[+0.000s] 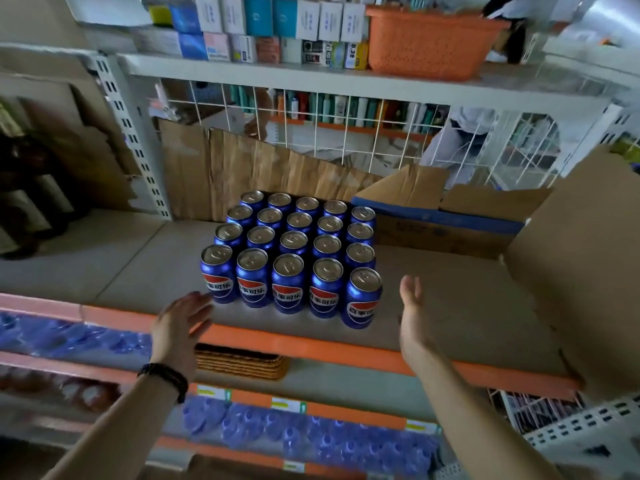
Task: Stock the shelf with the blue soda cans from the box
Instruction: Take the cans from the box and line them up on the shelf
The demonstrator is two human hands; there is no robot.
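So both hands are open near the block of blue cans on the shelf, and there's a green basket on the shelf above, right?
Not quite: the basket is orange, not green, as the head view shows. The rest holds: the left hand and right hand are open, near the blue cans on the shelf.

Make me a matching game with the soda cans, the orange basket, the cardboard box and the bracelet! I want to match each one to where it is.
Things:
1. blue soda cans
2. orange basket
3. cardboard box
4. bracelet

Places:
A. on the top shelf, far right
B. around the left wrist
C. standing in rows in the middle of the shelf
D. on the shelf just right of the cans

Pairs: 1-C, 2-A, 3-D, 4-B
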